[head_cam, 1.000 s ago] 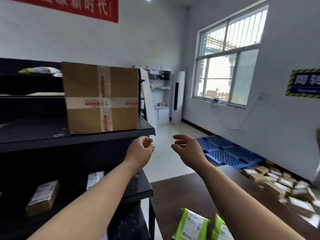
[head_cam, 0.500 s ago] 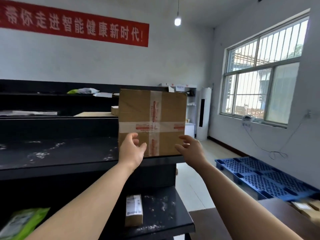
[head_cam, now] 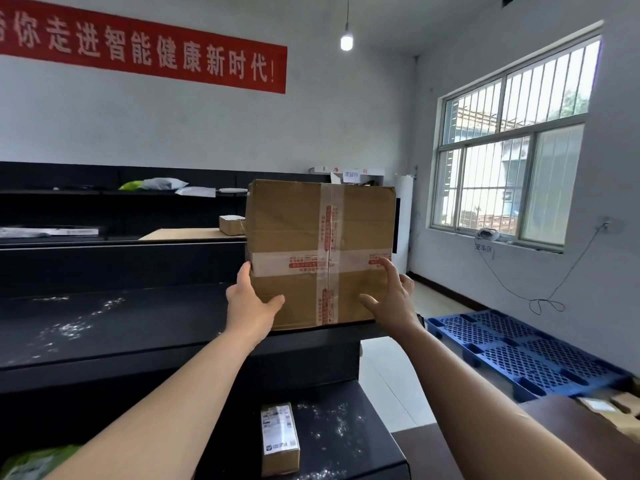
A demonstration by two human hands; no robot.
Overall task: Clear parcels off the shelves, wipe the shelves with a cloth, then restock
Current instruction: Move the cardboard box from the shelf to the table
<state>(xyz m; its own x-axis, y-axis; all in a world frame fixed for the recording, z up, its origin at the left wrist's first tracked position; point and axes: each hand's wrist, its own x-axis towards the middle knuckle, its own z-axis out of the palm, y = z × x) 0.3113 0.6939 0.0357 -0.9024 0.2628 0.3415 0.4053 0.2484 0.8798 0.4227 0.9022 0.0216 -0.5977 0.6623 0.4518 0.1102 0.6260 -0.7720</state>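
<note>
A large brown cardboard box, taped in a cross, stands at the right end of the black upper shelf. My left hand is at the box's lower left corner, fingers up along the left edge and thumb across the front face. My right hand is spread against the front face near the lower right edge. Both hands touch the box, which rests on the shelf. A small labelled parcel lies on the lower shelf, and a green bag shows at the bottom left.
Behind stand more black shelves with grey and green bags and a small box. A blue plastic pallet lies on the floor to the right. A brown table with small parcels fills the lower right corner.
My view swung left and up toward the shelf. Both hands rose from below the shelf edge and reached the big box, now touching its lower corners.
</note>
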